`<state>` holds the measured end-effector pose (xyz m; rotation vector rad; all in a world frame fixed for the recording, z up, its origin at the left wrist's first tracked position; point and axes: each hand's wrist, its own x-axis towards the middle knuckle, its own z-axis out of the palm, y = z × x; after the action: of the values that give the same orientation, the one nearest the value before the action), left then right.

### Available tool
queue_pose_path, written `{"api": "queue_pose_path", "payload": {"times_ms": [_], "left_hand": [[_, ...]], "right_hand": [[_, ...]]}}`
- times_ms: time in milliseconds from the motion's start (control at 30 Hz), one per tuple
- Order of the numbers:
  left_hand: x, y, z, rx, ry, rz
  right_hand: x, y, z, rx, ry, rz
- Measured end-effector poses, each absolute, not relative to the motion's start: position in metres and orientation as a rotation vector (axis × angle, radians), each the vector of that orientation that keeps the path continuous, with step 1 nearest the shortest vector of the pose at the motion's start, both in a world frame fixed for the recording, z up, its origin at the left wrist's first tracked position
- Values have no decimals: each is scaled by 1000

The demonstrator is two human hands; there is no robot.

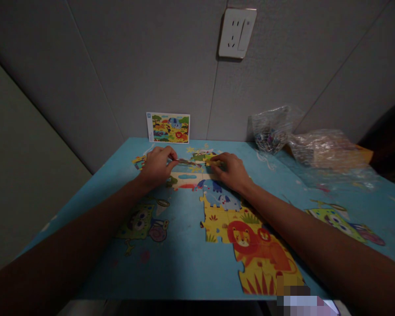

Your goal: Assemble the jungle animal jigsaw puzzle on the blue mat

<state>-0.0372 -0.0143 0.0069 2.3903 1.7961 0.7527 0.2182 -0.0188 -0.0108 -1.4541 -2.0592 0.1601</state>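
Left grip: the left hand (156,167) has its thumb and forefinger closed on the near end of a thin puzzle piece (187,162), held nearly edge-on above the counter (181,267). The piece extends from these fingertips toward the right hand (232,173).

Right grip: fingers curled, tips low beside the yellow-green pieces (200,156). The view is dim and small here, so whether they pinch a piece or only touch one cannot be told.

Position of work: the joined puzzle (263,252) lies flat, its lion and elephant part nearer the wearer than both grips and partly beneath the right forearm. A pale strip with a blue cloud (187,177) lies just on the wearer's side of the held piece. More pieces (138,162) lie just beside the left grip, on its outer side. Beyond the left grip, a picture card (170,128) leans on the wall; well to the right of the right grip is a clear bag (271,134).

Handling, judged: pieces look like card, light and fairly stiff, likely not slippery; knobs may bend or fray if forced. Best hold is by opposite plain edges, knobs left free. The joined part could flex or separate at its seams if lifted from one corner; flat support under it seems safer.
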Motion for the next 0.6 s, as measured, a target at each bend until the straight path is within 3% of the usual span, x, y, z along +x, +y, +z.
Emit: {"api": "queue_pose_path", "payload": {"times_ms": [200,400,600], "left_hand": [[-27,-30,11,2667,1308,939],[-32,-26,5,2759,1053,997],[-36,-24,2,2651,1140,863]], "right_hand": [[212,-34,-5,-856,-2287,232],[213,-28,-12,-863,-2326,203],[215,-24,-15,-870,-2321,226]]}}
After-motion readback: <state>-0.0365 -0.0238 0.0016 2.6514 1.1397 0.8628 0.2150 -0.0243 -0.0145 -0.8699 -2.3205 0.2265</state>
